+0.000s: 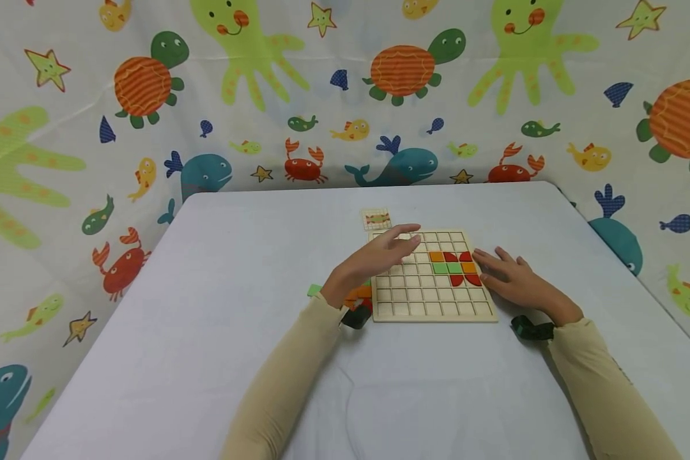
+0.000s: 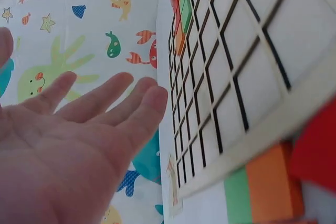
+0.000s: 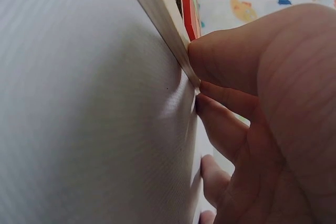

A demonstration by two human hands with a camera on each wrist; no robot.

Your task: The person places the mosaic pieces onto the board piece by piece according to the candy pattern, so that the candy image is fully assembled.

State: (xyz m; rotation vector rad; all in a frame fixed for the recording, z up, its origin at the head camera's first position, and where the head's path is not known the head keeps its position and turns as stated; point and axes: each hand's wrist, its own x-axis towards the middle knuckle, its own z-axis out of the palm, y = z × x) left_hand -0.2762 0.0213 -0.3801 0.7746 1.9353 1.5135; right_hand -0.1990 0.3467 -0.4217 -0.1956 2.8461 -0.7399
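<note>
A wooden grid board (image 1: 414, 311) lies on the table. On its right part sit orange squares (image 1: 436, 257), green squares (image 1: 440, 268) and red petal-shaped pieces (image 1: 457, 280). My left hand (image 1: 376, 259) hovers over the board's left side, palm facing inward, fingers extended and nothing in them. In the left wrist view, the bare palm (image 2: 68, 140) shows beside the grid. At the board's right edge rests my right hand (image 1: 514, 281); its thumb (image 3: 226, 59) and a fingertip touch the wooden side, while the other fingers lie along the table.
Loose orange blocks (image 1: 356, 294), a green block (image 1: 314, 290) and red ones lie left of the board, partly hidden by the left wrist. A small pattern card (image 1: 376, 219) lies behind the board's far left corner. A printed cloth (image 1: 322, 64) hangs behind the white table (image 1: 236, 255).
</note>
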